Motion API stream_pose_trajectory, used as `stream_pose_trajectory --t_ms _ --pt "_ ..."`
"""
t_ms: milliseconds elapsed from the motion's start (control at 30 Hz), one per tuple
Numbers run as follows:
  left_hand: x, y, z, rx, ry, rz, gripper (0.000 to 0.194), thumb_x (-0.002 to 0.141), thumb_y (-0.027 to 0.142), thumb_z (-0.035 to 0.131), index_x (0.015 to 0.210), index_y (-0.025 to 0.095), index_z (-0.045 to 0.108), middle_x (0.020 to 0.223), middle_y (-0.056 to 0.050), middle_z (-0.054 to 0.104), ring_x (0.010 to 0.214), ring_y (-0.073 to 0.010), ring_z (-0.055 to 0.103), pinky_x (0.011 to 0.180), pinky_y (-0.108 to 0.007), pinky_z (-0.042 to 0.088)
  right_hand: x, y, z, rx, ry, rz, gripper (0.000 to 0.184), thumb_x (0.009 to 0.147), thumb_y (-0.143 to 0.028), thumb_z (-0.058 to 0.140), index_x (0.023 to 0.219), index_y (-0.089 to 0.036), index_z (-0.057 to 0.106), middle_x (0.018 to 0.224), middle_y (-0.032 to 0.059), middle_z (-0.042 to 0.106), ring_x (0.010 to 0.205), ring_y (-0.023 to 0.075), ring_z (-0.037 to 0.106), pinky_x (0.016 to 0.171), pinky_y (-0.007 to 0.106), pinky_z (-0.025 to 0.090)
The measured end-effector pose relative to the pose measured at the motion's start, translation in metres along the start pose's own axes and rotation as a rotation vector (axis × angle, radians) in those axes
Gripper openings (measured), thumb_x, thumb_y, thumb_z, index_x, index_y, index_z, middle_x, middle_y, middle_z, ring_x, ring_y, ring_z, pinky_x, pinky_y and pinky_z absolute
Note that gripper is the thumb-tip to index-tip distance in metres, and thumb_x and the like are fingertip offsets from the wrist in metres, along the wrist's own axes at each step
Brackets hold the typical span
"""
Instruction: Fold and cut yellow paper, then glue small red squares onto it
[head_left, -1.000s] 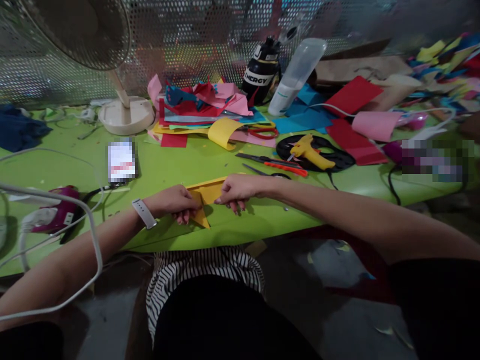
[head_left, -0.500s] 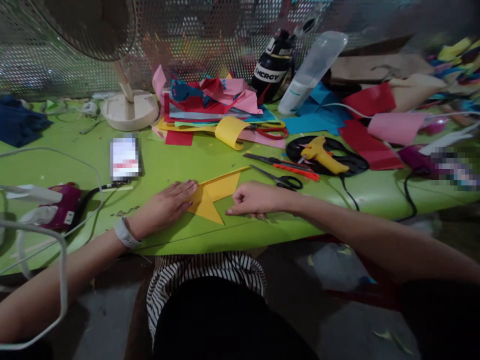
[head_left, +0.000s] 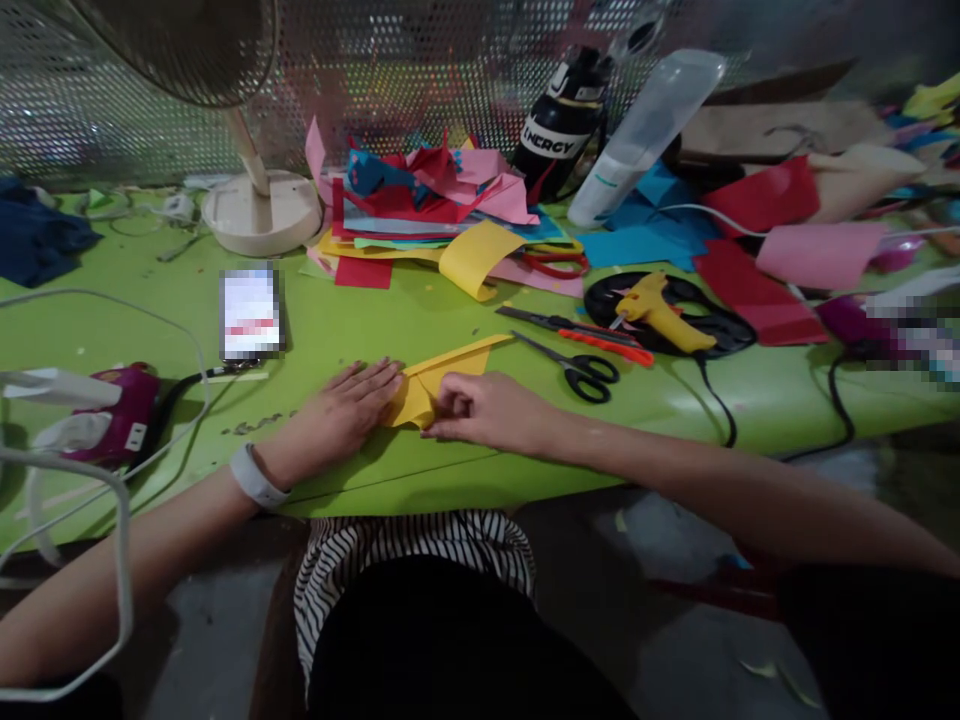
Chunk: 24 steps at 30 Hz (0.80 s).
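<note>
A pale green desk [head_left: 352, 310] spreads before me, its near edge just above my lap, with a perforated metal panel [head_left: 420, 80] rising behind it. At the back left stands a fan [head_left: 262, 215]; further right, a heap of coloured paper [head_left: 450, 195], a black bottle [head_left: 556, 135] and a leaning clear bottle [head_left: 637, 140] crowd close to the panel. A phone [head_left: 251, 312] lies lit on the left, and a purple power strip [head_left: 127, 410] sits nearer me, white cables around it.

The yellow paper [head_left: 469, 366] lies at the front of the desk, between my two hands, its folded upper edge running up to the right. My left grip [head_left: 337, 412] is spread flat, fingers straight and together, pressing down the paper's left end. My right grip [head_left: 491, 412] is narrow, thumb and bent fingers pinching the lower flap, which curls up toward it. Just beyond the paper's right tip lie black-handled scissors [head_left: 591, 378], then an orange cutter [head_left: 619, 346] and a yellow glue gun [head_left: 664, 312].
</note>
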<state>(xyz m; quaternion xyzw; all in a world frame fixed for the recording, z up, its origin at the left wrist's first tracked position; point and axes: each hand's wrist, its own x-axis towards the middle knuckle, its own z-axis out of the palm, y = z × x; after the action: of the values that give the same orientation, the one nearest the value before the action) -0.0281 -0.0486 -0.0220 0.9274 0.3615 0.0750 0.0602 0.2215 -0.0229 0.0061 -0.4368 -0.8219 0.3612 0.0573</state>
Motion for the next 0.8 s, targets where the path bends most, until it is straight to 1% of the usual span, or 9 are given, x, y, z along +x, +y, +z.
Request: stream_pose_trajectory --t_ms 67,133,233,300,400,533,633,700,800 --pt "0.001 -0.002 0.001 -0.015 -0.001 0.008 0.045 0.103 0.023 0.028 0.145 0.012 0.039 0.152 -0.014 0.043 0.145 -0.0223 0.033 0.12 -0.045 0.026 -0.002 0.004 0.005 0.007 0.074 -0.06 0.033 0.082 -0.035 0.069 0.11 -0.02 0.061 0.077 -0.0004 0.067 0.065 0.0134 0.058 0.06 0.025 0.039" --pt "0.001 -0.002 0.0 -0.014 0.012 0.017 0.044 0.103 0.024 0.029 0.144 0.013 0.042 0.151 -0.014 0.044 0.144 -0.0231 0.035 0.118 -0.045 0.029 -0.002 0.008 0.009 0.004 0.127 -0.188 0.037 0.085 -0.026 0.064 0.121 -0.02 0.059 0.086 0.0017 0.068 0.072 0.0145 0.06 0.064 0.026 0.041" --pt "0.001 0.0 -0.005 0.032 0.054 0.029 0.04 0.102 0.023 0.032 0.135 0.013 0.052 0.146 -0.015 0.051 0.136 -0.027 0.046 0.11 -0.047 0.039 0.0 0.016 0.014 0.027 0.175 -0.424 0.02 0.093 -0.026 0.057 0.108 -0.021 0.069 0.093 0.0053 0.067 0.082 0.0159 0.061 0.071 0.027 0.044" --pt "0.001 0.003 -0.008 0.073 0.067 0.03 0.035 0.101 0.022 0.035 0.126 0.013 0.058 0.138 -0.015 0.057 0.123 -0.0275 0.056 0.102 -0.044 0.046 0.002 0.019 0.016 0.081 0.18 -0.5 0.019 0.095 -0.031 0.057 0.098 -0.021 0.072 0.093 0.0058 0.066 0.085 0.016 0.061 0.073 0.028 0.046" --pt "0.003 0.007 -0.012 0.109 0.085 0.026 0.031 0.099 0.019 0.039 0.121 0.012 0.061 0.128 -0.015 0.063 0.109 -0.0259 0.061 0.093 -0.042 0.05 0.004 0.02 0.018 0.128 0.184 -0.475 0.02 0.093 -0.037 0.061 0.092 -0.02 0.073 0.093 0.0056 0.064 0.086 0.0159 0.06 0.077 0.028 0.047" --pt "0.008 0.007 -0.016 0.089 0.102 -0.006 0.029 0.097 0.018 0.042 0.117 0.013 0.062 0.117 -0.013 0.068 0.101 -0.0243 0.063 0.088 -0.04 0.051 0.009 0.015 0.015 0.048 0.205 -0.336 0.027 0.094 -0.042 0.059 0.085 -0.019 0.071 0.096 0.006 0.062 0.086 0.0163 0.059 0.077 0.029 0.044" --pt "0.011 0.008 -0.019 0.011 0.139 -0.017 0.028 0.097 0.018 0.041 0.115 0.015 0.063 0.113 -0.01 0.07 0.098 -0.0209 0.065 0.086 -0.036 0.052 0.014 0.011 0.012 0.006 0.183 -0.221 0.028 0.092 -0.044 0.061 0.082 -0.019 0.069 0.089 0.0041 0.063 0.078 0.0152 0.057 0.071 0.028 0.04" --pt "0.012 0.011 -0.023 -0.059 0.22 -0.046 0.025 0.098 0.024 0.044 0.112 0.017 0.064 0.107 -0.009 0.072 0.094 -0.0191 0.065 0.083 -0.034 0.052 0.016 0.01 0.01 0.017 0.163 -0.175 0.027 0.091 -0.042 0.062 0.08 -0.019 0.067 0.084 0.0028 0.063 0.074 0.0144 0.055 0.067 0.027 0.037" --pt "0.009 0.019 -0.025 -0.12 0.295 -0.087 0.027 0.095 0.038 0.054 0.107 0.016 0.065 0.094 -0.008 0.071 0.083 -0.0187 0.064 0.074 -0.033 0.053 0.017 0.011 0.009 0.062 0.159 -0.187 0.029 0.093 -0.043 0.058 0.078 -0.018 0.065 0.083 0.0031 0.062 0.073 0.014 0.054 0.066 0.026 0.036"
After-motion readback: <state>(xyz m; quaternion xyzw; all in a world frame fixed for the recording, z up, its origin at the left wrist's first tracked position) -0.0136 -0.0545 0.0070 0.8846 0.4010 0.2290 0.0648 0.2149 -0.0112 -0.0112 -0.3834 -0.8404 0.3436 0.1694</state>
